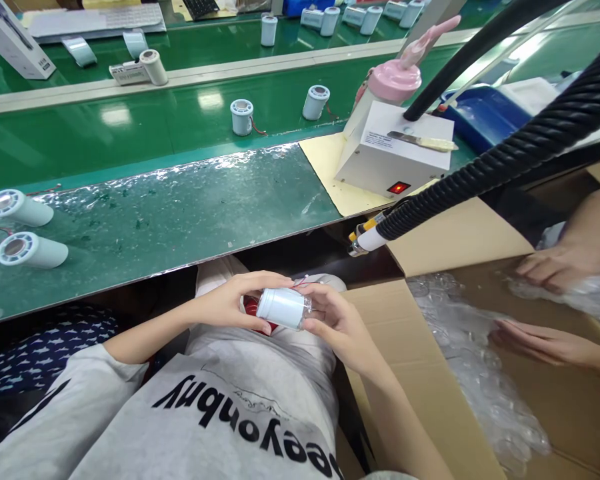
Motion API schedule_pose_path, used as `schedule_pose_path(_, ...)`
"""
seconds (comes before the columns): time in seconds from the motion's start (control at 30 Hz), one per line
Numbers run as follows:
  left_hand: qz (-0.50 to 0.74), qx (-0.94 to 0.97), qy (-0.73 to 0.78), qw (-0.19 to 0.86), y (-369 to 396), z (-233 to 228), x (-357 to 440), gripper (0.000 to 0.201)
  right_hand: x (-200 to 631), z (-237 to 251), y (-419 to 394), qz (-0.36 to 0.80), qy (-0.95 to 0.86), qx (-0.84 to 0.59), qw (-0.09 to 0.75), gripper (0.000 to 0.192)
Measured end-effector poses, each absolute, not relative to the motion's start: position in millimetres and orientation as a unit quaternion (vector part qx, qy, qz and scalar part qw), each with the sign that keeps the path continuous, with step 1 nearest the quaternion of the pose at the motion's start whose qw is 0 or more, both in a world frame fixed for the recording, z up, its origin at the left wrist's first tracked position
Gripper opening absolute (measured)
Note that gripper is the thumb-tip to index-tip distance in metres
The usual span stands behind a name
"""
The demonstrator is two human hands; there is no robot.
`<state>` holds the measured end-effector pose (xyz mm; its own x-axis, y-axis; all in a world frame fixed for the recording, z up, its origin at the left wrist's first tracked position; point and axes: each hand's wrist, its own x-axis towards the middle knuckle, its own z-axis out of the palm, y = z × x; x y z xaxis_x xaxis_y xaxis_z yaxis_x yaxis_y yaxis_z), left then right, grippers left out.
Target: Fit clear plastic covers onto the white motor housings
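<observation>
Over my lap I hold a light-blue cylinder (281,308) lying on its side, gripped from both ends. My left hand (230,301) is closed around its left end, where something red shows between the fingers and the lap. At the right end, my right hand (337,323) pinches a clear plastic piece (307,307) against the cylinder; whether it is fully seated I cannot tell. Thin red wires stick out above it. Similar light-blue cylinders with slotted ends, such as this one (33,251), lie or stand on the green bench (205,213).
A black corrugated hose (480,160) slants in from the right, its metal nozzle near my right hand. Behind stand a white box-shaped device (395,150) with a lit red switch and a pink-lidded bottle (393,80). To the right, another person's hands reach over a carton (420,373) of clear plastic pieces.
</observation>
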<state>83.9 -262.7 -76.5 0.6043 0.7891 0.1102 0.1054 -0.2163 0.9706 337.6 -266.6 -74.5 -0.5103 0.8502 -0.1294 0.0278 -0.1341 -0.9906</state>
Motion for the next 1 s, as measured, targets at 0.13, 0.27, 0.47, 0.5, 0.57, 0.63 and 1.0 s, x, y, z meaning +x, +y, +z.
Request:
schedule_pose_path(0.13,0.316,0.723,0.309,0.531,-263.2,-75.3,83.1,0.072,335.6,-75.6,-265.6,0.674,-0.551,-0.385,0.307,0.047)
schedule_pose_path(0.27,0.316,0.731,0.306,0.522,-263.3,-77.3,82.3,0.072,333.6,-78.1,-264.0,0.689,-0.530,-0.390,0.303,0.047)
schedule_pose_path(0.47,0.324,0.733,0.303,0.516,-263.4,-80.6,80.4,0.073,328.8,-77.5,-264.0,0.723,-0.487,-0.383,0.306,0.047)
schedule_pose_path(0.5,0.325,0.728,0.305,0.522,-264.0,-80.5,80.1,0.074,328.5,-77.7,-264.3,0.725,-0.483,-0.382,0.309,0.047)
schedule_pose_path(0.57,0.327,0.709,0.306,0.544,-265.1,-80.9,80.3,0.076,328.5,-80.3,-265.0,0.726,-0.478,-0.382,0.314,0.048)
schedule_pose_path(0.63,0.330,0.671,0.311,0.587,-264.6,-83.9,82.5,0.082,329.2,-87.1,-265.3,0.725,-0.468,-0.389,0.323,0.049)
schedule_pose_path(1.0,0.365,0.414,0.329,0.766,-183.1,-136.9,163.5,0.088,330.7,-163.7,-256.1,0.614,-0.300,-0.454,0.571,0.063)
